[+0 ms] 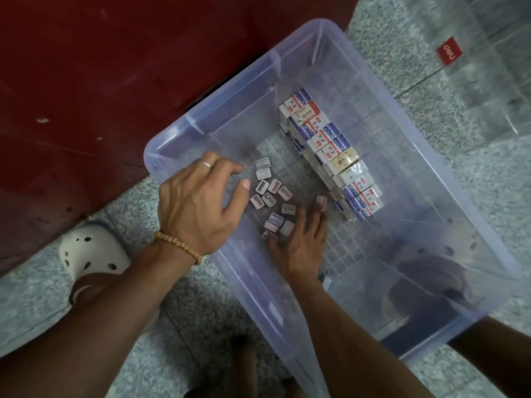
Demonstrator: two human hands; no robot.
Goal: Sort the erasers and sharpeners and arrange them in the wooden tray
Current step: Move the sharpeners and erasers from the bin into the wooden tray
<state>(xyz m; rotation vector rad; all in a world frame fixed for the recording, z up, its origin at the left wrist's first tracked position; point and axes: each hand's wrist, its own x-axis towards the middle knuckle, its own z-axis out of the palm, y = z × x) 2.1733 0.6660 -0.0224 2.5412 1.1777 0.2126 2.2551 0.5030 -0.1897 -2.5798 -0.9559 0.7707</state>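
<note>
A clear plastic bin stands on the floor. Along its middle lies a stacked row of wrapped erasers with blue, red and beige sleeves. Several small pale sharpeners lie scattered on the bin floor to the left of the row. My left hand hovers over the bin's left rim beside them, fingers loosely curled and holding nothing. My right hand is inside the bin with its fingers stretched flat among the sharpeners. One pink sharpener sits at its fingertips, close to the eraser row.
A dark red cabinet rises at the left behind the bin. A white clog is on the speckled floor at the lower left. A clear case with a red label stands at the upper right.
</note>
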